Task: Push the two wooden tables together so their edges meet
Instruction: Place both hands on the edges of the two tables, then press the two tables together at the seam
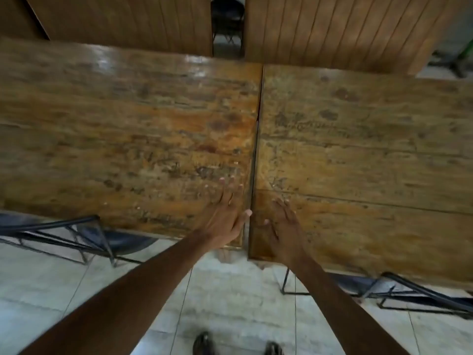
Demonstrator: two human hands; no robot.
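Two worn wooden tables fill the view side by side. The left table (122, 129) and the right table (358, 149) stand almost edge to edge, with only a thin dark seam between them that is slightly wider at the near end. My left hand (225, 219) lies flat, fingers spread, on the near right corner of the left table. On the near left corner of the right table, my right hand (282, 226) rests flat with fingers apart. Neither hand holds anything.
Black metal-framed chairs stand tucked under the near edges, one at the left (76, 234) and one at the right (409, 293). Two more wooden tabletops (332, 29) lie beyond, with a dark chair (227, 19) between them. Pale floor tiles (230, 298) and my shoes are below.
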